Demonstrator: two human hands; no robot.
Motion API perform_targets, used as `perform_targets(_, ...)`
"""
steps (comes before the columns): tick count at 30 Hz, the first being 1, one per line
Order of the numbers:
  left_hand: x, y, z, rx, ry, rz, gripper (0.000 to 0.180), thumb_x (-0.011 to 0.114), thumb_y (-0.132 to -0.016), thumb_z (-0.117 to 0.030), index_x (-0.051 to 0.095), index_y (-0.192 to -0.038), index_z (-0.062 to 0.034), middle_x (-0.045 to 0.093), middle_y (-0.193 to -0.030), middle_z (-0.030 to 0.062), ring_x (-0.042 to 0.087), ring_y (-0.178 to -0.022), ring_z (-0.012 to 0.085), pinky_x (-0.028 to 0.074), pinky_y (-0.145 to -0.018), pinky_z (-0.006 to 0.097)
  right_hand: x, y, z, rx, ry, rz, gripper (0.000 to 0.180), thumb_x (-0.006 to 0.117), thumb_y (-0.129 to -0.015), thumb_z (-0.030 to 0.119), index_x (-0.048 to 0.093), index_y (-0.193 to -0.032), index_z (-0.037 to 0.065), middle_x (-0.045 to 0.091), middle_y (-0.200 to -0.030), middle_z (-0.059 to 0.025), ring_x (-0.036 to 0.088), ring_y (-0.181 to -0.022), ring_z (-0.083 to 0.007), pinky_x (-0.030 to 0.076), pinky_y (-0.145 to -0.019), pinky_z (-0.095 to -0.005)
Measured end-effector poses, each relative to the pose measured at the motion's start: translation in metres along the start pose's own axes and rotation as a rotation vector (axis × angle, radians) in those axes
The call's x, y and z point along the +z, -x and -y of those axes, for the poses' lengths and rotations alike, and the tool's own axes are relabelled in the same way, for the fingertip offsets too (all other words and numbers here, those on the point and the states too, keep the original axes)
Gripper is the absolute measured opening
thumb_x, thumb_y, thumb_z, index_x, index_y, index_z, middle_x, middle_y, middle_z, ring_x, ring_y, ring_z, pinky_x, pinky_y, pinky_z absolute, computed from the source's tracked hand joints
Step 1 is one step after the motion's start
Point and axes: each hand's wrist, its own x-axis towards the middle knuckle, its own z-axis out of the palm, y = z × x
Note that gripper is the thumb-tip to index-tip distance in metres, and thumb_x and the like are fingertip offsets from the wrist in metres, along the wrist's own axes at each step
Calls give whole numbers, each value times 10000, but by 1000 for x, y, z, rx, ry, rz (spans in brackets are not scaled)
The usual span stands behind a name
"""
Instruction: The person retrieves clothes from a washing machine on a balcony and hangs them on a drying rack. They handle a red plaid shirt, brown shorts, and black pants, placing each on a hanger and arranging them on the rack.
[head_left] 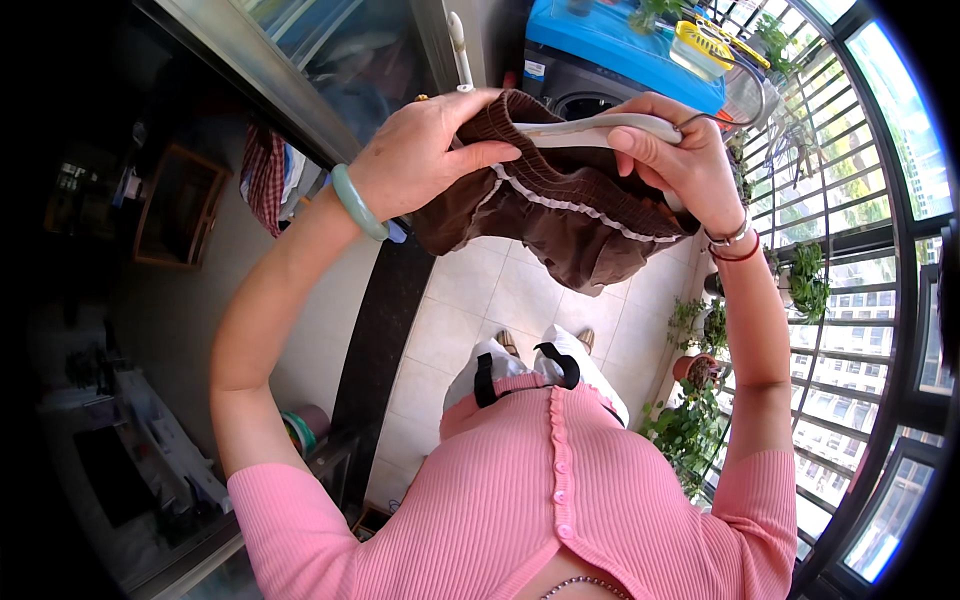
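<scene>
My left hand [420, 155] grips the top edge of a brown ribbed garment [560, 215] with white trim, held up in front of me. A white clothes hanger [590, 127] lies along the garment's top, and my right hand [675, 160] is closed on both the hanger and the fabric. The hanger's metal hook curves away to the right. A green bangle sits on my left wrist, and thin red and silver bracelets circle my right one.
A washing machine with a blue cover [610, 45] stands ahead, a yellow box on top. Potted plants [695, 400] line the curved metal railing [840, 250] on the right. A glass sliding door [250, 60] runs along the left. The floor [490, 300] is pale tile.
</scene>
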Motion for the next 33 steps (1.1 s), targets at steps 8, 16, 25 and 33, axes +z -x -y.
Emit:
perform_targets(8,-12,32,32,-50,288,-252,231,671,-891,-141,608,-1042,23,680,-892,78,597,-781,116,475,-728,252,-39,-8,-51,-340,215,-156,672,770,-791,295,480,-1355,74,563,-1311,-72,515,-1219,-215,405,-1018,-374)
perform_targets(16,-35,54,24,-180,267,-369,249,637,-931,-197,616,-1075,5,673,-941,8,548,-834,61,455,-794,228,-4,-16,-96,-453,334,-491,412,627,-916,154,533,-1307,61,657,-1049,-128,621,-960,-210,464,-866,-292)
perform_targets(25,-63,98,5,-225,159,-381,281,649,-923,-231,618,-1097,-12,648,-915,-19,536,-836,58,447,-799,217,-48,-24,-52,-363,373,5,409,460,-1009,324,595,-1209,-7,671,-1059,-117,622,-1036,-226,444,-886,-270)
perform_targets(33,-58,105,-8,-308,355,-470,285,620,-943,-237,629,-1130,-22,647,-1009,-27,554,-919,59,436,-864,216,-45,-57,-44,-343,58,175,346,578,-942,191,586,-1229,-3,632,-1148,-60,564,-1101,-146,414,-980,-283)
